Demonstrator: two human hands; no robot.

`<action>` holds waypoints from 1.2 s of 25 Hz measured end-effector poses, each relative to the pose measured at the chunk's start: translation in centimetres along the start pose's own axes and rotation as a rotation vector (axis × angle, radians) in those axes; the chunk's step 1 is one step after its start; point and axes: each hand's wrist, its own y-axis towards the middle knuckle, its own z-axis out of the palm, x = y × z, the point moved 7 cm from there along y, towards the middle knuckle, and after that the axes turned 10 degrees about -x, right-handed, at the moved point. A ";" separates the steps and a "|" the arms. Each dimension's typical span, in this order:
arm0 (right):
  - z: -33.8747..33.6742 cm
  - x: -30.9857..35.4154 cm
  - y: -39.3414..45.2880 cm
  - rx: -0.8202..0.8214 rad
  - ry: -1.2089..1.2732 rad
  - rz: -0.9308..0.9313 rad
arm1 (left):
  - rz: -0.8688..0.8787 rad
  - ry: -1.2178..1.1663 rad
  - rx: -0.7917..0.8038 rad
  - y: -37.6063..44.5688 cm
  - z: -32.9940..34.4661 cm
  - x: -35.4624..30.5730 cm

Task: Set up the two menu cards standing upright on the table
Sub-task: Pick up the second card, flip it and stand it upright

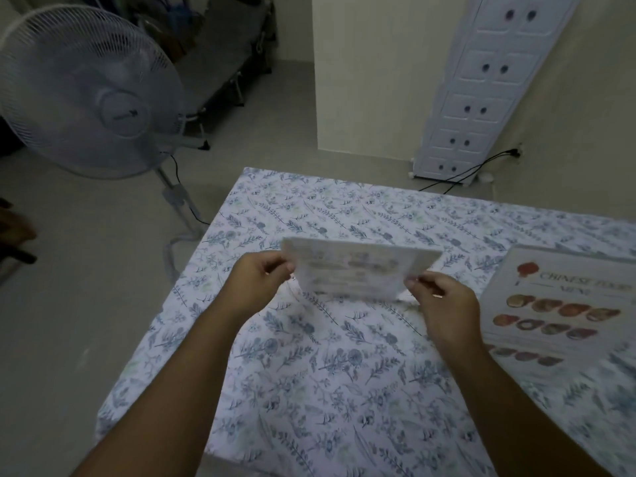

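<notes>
A white menu card (358, 270) with blurred print is held just above the middle of the table (309, 373), which wears a blue floral cloth. My left hand (258, 280) pinches the card's left edge and my right hand (444, 304) pinches its lower right corner. The card leans back, its lower edge close to the cloth; whether it touches is unclear. A second, larger menu card (557, 304) titled "Chinese Food Menu", with rows of dish pictures, lies flat on the table at the right.
A white pedestal fan (89, 94) stands on the floor left of the table, its cord trailing near the table's corner. A white drawer cabinet (481, 91) leans by the far wall with a black cable (464, 173) beside it. A folding bed (220, 60) sits at the back.
</notes>
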 end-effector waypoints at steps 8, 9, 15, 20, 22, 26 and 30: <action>2.2 0.4 -0.5 -0.049 -0.002 -0.087 | 0.036 -0.182 -0.010 1.7 1.1 1.1; 2.4 0.0 -0.9 -0.065 -0.011 -0.088 | 0.024 -0.191 -0.034 1.7 1.2 1.6; 2.9 -0.6 -1.9 -0.150 -0.058 -0.169 | 0.064 -0.152 -0.244 0.9 1.9 2.6; 3.0 -0.4 -2.0 -0.171 -0.093 -0.194 | 0.086 -0.113 -0.301 0.3 2.0 2.3; 2.7 -0.1 -2.1 -0.141 -0.118 -0.205 | 0.082 -0.094 -0.307 -0.2 1.9 2.2; 1.5 -0.1 -3.4 0.066 -0.238 -0.225 | 0.018 0.003 -0.336 -3.6 2.0 1.5; -2.2 -1.3 -6.6 0.263 -0.521 -0.410 | 0.023 0.141 -0.322 -11.0 4.7 -1.6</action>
